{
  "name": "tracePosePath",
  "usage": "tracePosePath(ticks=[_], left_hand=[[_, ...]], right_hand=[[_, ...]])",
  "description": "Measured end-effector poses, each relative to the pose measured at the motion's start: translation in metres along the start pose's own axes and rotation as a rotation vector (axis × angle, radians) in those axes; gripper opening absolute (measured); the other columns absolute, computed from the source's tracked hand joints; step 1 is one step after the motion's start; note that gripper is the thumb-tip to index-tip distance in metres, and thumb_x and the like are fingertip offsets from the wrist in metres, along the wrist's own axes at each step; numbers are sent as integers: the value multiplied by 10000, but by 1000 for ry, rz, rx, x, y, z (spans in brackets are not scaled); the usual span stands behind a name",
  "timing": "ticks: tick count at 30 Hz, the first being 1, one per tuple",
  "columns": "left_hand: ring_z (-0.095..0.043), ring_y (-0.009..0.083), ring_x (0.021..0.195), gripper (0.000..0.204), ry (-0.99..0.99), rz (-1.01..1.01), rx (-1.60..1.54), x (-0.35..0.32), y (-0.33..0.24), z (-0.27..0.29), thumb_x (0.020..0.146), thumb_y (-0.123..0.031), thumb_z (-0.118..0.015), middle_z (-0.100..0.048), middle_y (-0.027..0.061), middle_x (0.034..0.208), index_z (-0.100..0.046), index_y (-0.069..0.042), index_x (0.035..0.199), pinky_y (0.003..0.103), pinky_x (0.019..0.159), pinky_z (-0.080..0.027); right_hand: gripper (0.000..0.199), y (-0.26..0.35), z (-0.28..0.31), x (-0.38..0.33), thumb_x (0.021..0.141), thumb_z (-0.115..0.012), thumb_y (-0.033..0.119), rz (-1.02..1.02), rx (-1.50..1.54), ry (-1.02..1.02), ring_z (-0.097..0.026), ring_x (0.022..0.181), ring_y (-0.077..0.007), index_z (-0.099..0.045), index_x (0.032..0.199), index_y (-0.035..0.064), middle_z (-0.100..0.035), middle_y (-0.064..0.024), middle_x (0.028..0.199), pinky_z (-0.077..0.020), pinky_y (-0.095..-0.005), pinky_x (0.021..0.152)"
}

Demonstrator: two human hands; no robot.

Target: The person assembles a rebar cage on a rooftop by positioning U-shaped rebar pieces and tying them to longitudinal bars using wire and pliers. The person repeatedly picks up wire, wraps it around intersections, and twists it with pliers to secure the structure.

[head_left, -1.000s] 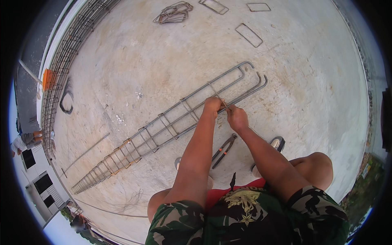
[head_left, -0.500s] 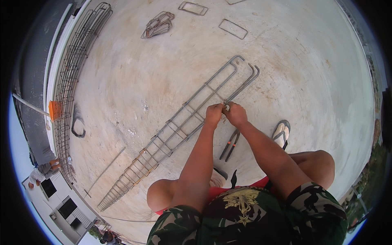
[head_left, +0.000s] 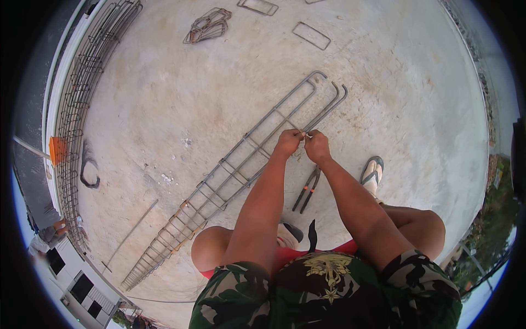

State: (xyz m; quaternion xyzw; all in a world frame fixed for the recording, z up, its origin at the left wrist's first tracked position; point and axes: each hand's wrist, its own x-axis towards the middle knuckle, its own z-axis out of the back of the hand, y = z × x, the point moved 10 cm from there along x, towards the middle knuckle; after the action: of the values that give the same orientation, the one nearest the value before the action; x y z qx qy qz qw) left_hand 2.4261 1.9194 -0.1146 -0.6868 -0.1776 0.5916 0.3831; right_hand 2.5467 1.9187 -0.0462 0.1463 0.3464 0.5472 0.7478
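Observation:
A long rebar cage (head_left: 249,141) of bars and rectangular stirrups lies slantwise on the concrete, its hooked bar ends at the far right. At the near side of that hooked end, my left hand (head_left: 289,142) is closed, fingertips pinched at a bar joint. My right hand (head_left: 317,147) is pinched right beside it, thumb and fingers pressed together. Whatever thin thing they may hold is too small to make out. A pair of long-handled pincers (head_left: 307,191) with orange bands lies just below my right hand, between my forearms.
Beyond the cage lie a pile of wire stirrups (head_left: 208,26) and a single stirrup (head_left: 311,35). More rebar cages (head_left: 90,71) are stacked along the left edge near an orange piece (head_left: 57,151). A loose rod (head_left: 131,233) lies at lower left. A person (head_left: 49,236) is at far left.
My hands have come slightly apart at the joint, the left one shifting a little up. The whole view has moved a bit; the cage and pincers look otherwise the same.

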Motion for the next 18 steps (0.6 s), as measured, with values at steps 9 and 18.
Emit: tracePosePath(ticks=[9,18], left_hand=[[-506,172,586,271,-140,-142,123,-6,-12,1,818,-232,-668,-578,116,629,-672,38,840,342,573,-417],[-597,342,712,276,-133,-121,119,-5,-12,1,803,-268,-663,-635,197,768,-670,8,820,406,662,-455]], right_hand=[[172,13,6,-59,869,-510,179,213,-238,158,-628,791,-377,-611,877,40,-647,-192,852,-496,-458,704],[192,-12,10,6,864,-526,207,104,-604,315,-635,746,-375,-660,854,70,-652,-193,796,-512,-460,672]])
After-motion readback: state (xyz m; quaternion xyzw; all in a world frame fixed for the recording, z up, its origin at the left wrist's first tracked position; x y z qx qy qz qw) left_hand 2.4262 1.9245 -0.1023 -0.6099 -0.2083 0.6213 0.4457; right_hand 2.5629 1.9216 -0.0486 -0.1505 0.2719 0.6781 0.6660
